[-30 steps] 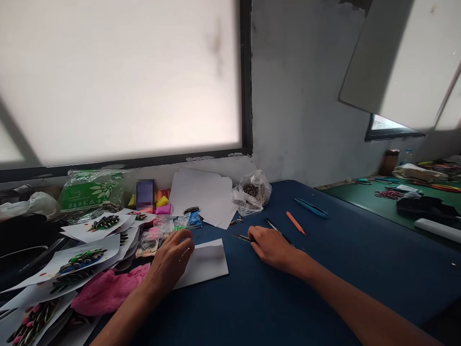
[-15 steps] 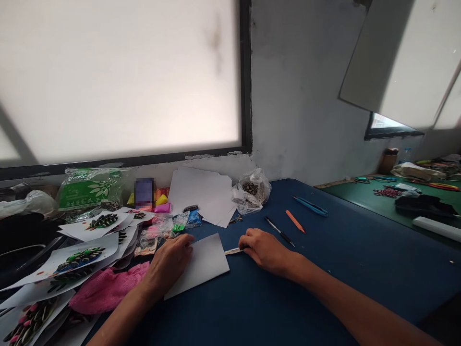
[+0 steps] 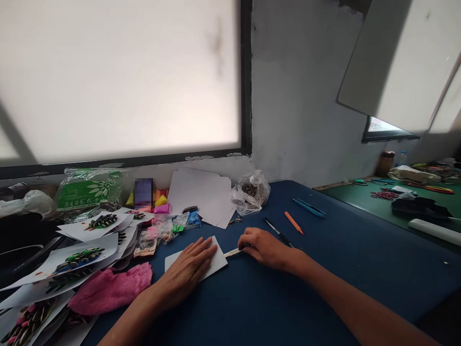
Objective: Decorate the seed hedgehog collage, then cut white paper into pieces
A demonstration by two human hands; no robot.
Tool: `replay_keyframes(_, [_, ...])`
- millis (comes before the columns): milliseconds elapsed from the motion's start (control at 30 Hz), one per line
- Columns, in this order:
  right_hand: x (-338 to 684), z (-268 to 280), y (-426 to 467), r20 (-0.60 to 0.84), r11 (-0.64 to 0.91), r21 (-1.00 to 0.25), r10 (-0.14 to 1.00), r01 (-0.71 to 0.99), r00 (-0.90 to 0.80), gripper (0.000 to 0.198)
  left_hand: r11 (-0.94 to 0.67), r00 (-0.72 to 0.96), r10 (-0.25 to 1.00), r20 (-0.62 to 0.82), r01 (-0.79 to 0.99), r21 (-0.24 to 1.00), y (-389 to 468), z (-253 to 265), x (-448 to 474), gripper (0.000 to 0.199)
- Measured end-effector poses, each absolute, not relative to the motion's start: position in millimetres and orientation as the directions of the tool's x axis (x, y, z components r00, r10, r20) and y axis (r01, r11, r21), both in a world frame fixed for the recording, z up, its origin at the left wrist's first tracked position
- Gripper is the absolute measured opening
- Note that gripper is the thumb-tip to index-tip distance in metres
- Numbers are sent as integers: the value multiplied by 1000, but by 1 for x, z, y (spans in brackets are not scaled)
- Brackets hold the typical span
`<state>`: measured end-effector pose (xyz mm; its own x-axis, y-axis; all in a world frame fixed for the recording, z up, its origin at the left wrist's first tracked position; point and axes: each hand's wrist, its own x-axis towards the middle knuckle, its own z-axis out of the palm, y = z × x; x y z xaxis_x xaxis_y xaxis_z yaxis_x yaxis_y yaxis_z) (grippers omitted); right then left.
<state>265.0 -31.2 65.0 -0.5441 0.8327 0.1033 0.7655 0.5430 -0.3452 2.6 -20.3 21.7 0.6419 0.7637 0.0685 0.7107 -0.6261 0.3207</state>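
Observation:
My left hand (image 3: 194,264) lies flat on a folded sheet of white paper (image 3: 219,262), fingers stretched out and pressing it to the table. My right hand (image 3: 262,248) is closed around a slim, pale, knife-like tool (image 3: 232,252). The tool's far end meets the right edge of the paper; whether it goes between the folded layers I cannot tell. Most of its handle is hidden in my fingers. Just beyond my right hand lie a black pen (image 3: 278,231) and an orange marker (image 3: 294,223).
Blue tweezers (image 3: 309,207) lie farther right on the blue table (image 3: 342,269). White sheets (image 3: 196,190) and a clear bag of seeds (image 3: 252,192) stand by the wall. At left are a pink cloth (image 3: 111,290), seed-decorated papers (image 3: 86,257) and small bags of coloured clay (image 3: 162,226).
My left hand has moved right and flattened over the paper, which now looks folded smaller. My right hand still holds the slim tool at the paper's edge, almost unmoved.

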Motion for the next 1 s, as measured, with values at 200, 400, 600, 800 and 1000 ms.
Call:
replay_keyframes(200, [266,65,-24,101,570,-320,814,756,-571,18,-544,541,835,100,786,294,-11,8,2,49])
replay_keyframes(400, [270,62,-29,129,565,-325,821,759,-556,19,-717,724,683,90,642,273,-22,26,5,43])
replay_keyframes(600, [272,59,-29,129,568,-324,819,756,-559,19,-684,719,695,18,654,322,-24,27,5,45])
replay_keyframes(800, [277,53,-29,155,595,-324,801,736,-579,23,-685,718,695,46,640,349,-24,30,4,41])
replay_keyframes(1000, [278,50,-30,168,612,-303,789,731,-591,31,-608,640,767,41,706,362,-23,17,12,43])
